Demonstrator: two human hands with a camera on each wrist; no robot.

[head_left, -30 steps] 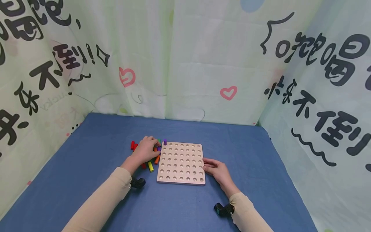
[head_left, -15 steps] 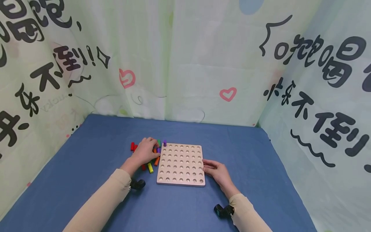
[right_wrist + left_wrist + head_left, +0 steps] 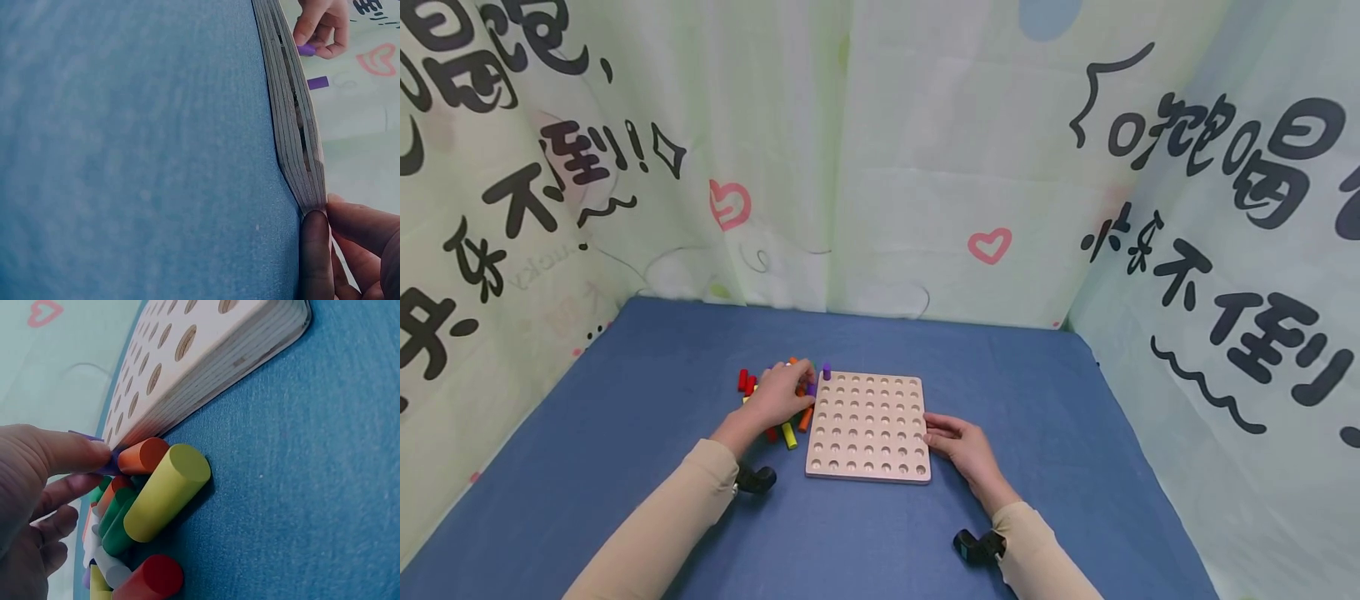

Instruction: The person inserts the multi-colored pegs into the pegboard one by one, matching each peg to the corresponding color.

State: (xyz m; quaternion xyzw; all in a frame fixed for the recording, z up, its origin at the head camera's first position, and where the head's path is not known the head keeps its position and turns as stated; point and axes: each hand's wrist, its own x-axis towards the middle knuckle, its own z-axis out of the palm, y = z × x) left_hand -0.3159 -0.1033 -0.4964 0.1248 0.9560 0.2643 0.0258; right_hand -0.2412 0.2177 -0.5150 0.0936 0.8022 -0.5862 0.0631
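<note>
My left hand [image 3: 778,396] is over a loose pile of coloured pegs, left of a wooden pegboard [image 3: 868,429]. Thumb and index finger pinch a purple peg [image 3: 306,49], mostly hidden by the thumb in the left wrist view. Close below these fingertips lie an orange peg [image 3: 144,456], a thick yellow peg [image 3: 167,494] and a red peg [image 3: 150,578]. Another purple peg [image 3: 827,372] stands upright at the board's far left corner. The right hand [image 3: 962,446] holds the board's right edge between thumb and fingers.
Red pegs [image 3: 742,381] lie left of the left hand, with others partly hidden under it. Blue cloth [image 3: 865,542] covers the table. A printed curtain [image 3: 895,167] hangs behind and at both sides. A black wrist camera [image 3: 977,546] sits by the right sleeve.
The left hand's fingers have drawn in slightly, uncovering more pegs behind them. The right hand, the board and the upright purple peg stay in place.
</note>
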